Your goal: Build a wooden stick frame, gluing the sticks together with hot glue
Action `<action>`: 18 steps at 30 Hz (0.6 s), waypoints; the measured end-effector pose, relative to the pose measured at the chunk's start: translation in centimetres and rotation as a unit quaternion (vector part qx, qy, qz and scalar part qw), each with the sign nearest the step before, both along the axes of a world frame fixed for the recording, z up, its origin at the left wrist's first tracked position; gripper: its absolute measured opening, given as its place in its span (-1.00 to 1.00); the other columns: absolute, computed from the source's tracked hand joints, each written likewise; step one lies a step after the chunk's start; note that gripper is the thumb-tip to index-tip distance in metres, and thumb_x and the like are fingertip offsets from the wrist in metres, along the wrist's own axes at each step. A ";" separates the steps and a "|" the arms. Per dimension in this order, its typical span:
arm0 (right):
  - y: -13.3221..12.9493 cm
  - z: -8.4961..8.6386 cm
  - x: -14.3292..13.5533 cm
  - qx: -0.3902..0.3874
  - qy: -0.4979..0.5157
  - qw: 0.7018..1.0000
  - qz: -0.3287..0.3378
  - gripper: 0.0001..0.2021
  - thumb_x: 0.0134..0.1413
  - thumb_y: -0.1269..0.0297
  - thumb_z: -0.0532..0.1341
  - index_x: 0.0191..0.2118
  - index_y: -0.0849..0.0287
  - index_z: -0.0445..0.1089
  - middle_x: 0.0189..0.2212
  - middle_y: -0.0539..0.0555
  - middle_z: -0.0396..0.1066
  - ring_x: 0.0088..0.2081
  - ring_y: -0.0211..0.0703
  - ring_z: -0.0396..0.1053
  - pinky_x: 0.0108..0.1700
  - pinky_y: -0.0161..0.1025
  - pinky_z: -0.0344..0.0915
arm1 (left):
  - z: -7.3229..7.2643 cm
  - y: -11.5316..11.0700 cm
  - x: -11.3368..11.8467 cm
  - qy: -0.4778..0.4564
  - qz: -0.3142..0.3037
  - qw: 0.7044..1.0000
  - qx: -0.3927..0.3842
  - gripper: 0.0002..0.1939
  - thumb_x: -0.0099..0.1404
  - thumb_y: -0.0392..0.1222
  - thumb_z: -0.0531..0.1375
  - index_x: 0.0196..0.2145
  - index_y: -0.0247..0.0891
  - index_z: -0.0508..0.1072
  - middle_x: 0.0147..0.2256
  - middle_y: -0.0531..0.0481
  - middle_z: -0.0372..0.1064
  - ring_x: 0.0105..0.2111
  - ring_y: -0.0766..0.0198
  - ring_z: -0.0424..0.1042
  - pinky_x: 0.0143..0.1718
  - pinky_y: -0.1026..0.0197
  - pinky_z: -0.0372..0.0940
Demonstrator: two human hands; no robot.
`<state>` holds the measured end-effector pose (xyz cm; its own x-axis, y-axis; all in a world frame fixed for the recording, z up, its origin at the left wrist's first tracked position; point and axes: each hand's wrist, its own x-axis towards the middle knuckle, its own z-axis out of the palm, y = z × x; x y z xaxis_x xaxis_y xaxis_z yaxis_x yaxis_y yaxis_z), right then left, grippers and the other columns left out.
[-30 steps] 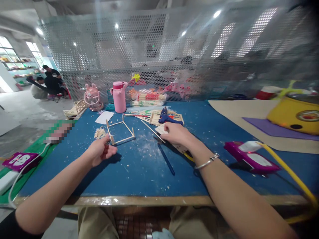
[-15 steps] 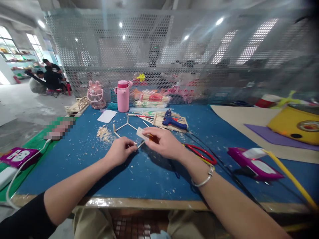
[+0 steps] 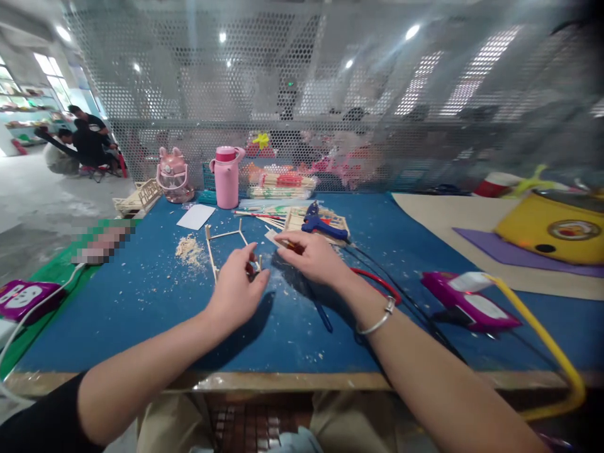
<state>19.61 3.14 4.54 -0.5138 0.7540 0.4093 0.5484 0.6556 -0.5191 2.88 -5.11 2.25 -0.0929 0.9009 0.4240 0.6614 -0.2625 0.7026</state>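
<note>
My left hand (image 3: 238,283) is over the near side of a small frame of thin wooden sticks (image 3: 211,251), thumb and fingers apart around its near right corner; whether it grips a stick is hard to see. My right hand (image 3: 309,255) is closed on a small pale block (image 3: 271,235), which pokes out beyond the fingertips, with something brownish under the fingers. A blue glue gun (image 3: 323,224) lies behind my right hand on a stick-built tray. Left of the frame is a pile of wood crumbs (image 3: 189,251).
A pink bottle (image 3: 227,179), a clear pink jug (image 3: 174,179) and a white card (image 3: 196,217) stand or lie at the back left. Red-handled tool (image 3: 377,281), cables, purple power strip (image 3: 472,302) and yellow pot (image 3: 552,226) are at right.
My left hand has opened out from its pinch and turned over the frame. The stick frame has turned and shifted left. My right hand still holds the pale block; the whole view has shifted slightly.
</note>
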 end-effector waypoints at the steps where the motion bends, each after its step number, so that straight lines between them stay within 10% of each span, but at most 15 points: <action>1: -0.1 0.0 -0.1 0.016 -0.002 1.000 0.015 -0.72 -0.05 0.30 0.13 -0.19 0.20 0.46 -0.19 0.12 0.46 -0.18 -0.13 0.39 -0.09 -0.20 0.28 | -0.5 0.6 0.9 0.005 0.009 1.000 -0.007 -0.52 0.15 -0.24 0.13 0.04 -0.41 0.23 -0.22 -0.14 0.32 -0.36 0.28 0.33 -0.25 0.19 0.29; 9: 0.0 -0.5 0.4 0.072 -0.063 0.993 0.066 -0.79 -0.03 0.36 0.13 -0.35 0.13 0.52 -0.34 0.05 0.48 -0.17 -0.14 0.39 -0.12 -0.26 0.26 | -2.8 3.2 0.8 0.093 0.017 0.994 -0.053 -0.85 0.18 -0.29 0.13 -0.41 -0.26 0.52 -0.41 -0.04 0.40 -0.38 0.27 0.35 -0.28 0.26 0.21; 18: -0.8 -1.0 -1.1 0.108 -0.110 0.986 0.070 -0.76 0.00 0.41 0.07 -0.46 0.18 0.50 -0.38 0.07 0.42 -0.27 -0.19 0.34 -0.21 -0.30 0.17 | -2.8 3.3 1.0 0.168 0.018 0.984 -0.060 -0.84 0.17 -0.25 0.15 -0.42 -0.29 0.54 -0.45 -0.06 0.38 -0.40 0.26 0.33 -0.31 0.26 0.18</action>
<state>18.52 2.34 3.52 -0.7012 0.5762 0.4200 0.5277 0.8155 -0.2377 3.83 -1.79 -0.55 0.0024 0.9451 0.3269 0.8690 -0.1637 0.4670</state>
